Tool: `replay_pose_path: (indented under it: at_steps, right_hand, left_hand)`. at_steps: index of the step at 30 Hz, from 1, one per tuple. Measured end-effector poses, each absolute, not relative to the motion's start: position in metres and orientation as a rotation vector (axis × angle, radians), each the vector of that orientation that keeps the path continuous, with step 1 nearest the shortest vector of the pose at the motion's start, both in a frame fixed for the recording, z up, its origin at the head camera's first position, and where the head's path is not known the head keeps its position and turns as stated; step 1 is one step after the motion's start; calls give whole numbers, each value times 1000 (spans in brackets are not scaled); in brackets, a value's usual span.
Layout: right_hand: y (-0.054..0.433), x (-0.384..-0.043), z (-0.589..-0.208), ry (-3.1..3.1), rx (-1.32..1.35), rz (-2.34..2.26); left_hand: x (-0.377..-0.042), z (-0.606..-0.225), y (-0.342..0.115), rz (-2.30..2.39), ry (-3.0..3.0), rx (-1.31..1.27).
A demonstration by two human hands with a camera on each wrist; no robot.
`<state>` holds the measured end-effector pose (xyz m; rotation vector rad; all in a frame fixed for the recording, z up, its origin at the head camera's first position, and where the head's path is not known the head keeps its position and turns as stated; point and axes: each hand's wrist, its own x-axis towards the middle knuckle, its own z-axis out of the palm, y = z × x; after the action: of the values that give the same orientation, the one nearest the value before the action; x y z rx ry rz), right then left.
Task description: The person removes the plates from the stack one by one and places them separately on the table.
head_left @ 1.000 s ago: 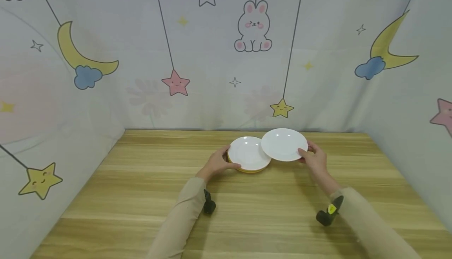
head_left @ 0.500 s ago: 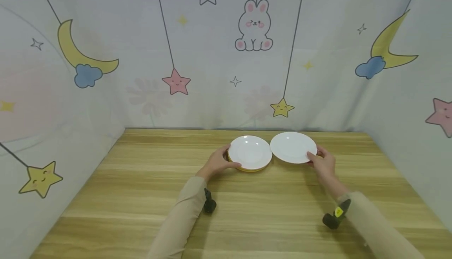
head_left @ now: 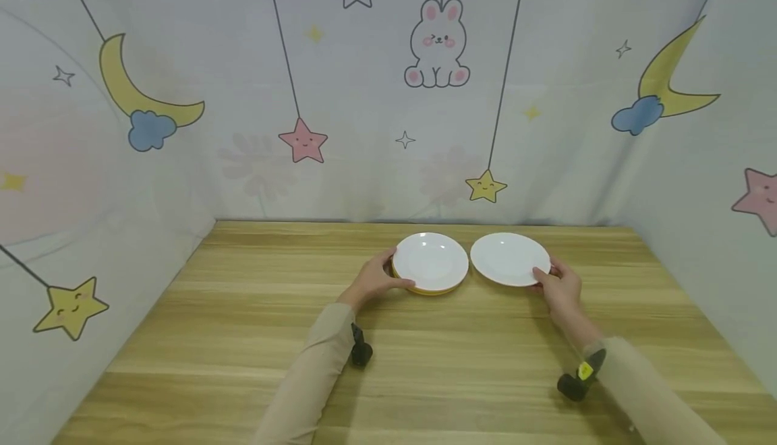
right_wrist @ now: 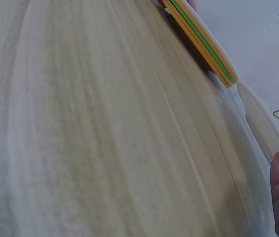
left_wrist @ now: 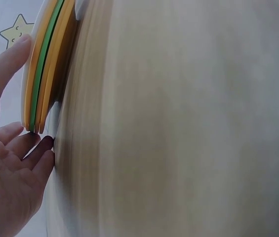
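Note:
A stack of plates (head_left: pixel 431 261) sits toward the back of the table, a white plate on top. Its edge in the left wrist view shows orange and green layers (left_wrist: pixel 43 64) under the white one. My left hand (head_left: pixel 370 282) holds the stack's left side, thumb at the near rim and fingers round the far side. To the right of the stack, a single white plate (head_left: pixel 510 259) is pinched at its right rim by my right hand (head_left: pixel 561 290), thumb on top and fingers beneath. The right wrist view shows this plate's pale underside (right_wrist: pixel 260 118), raised off the table.
The wood-grain table (head_left: pixel 388 377) reaches back to a fabric backdrop (head_left: pixel 364 94) printed with stars, moons and a rabbit. Fabric walls stand on both sides. A small dark camera (head_left: pixel 361 350) is strapped to the left wrist, another camera (head_left: pixel 573 384) to the right.
The single white plate has moved right and slightly down with my right hand, off its overlap with the stack to beside it. My left hand has stayed on the stack.

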<state>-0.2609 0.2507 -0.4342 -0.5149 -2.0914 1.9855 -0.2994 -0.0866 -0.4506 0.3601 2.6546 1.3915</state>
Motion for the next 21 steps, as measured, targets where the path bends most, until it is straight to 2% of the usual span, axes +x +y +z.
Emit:
replay_pose_path:
  at_steps: [21]
  right_hand:
    - [263,-261,-447,-2146,-438,1906]
  left_hand:
    - [-300,-449,-85,1381,2660,333]
